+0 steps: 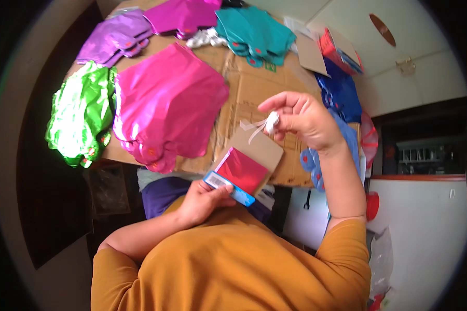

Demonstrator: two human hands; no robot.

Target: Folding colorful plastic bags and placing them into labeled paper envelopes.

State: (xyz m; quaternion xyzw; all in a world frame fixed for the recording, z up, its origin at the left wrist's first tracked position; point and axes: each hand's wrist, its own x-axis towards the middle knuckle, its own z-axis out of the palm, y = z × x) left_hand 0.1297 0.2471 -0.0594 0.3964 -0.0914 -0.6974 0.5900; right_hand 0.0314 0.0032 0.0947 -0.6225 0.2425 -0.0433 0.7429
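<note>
Right hand pinches white ribbon, its grip half hidden.

Bare cardboard lies open between the pink foil stack and the blue foil pieces, a lane toward the teal pile. The green foil and purple stack crowd the left edge (little room there). The white bundle seems to close the far gap.
</note>
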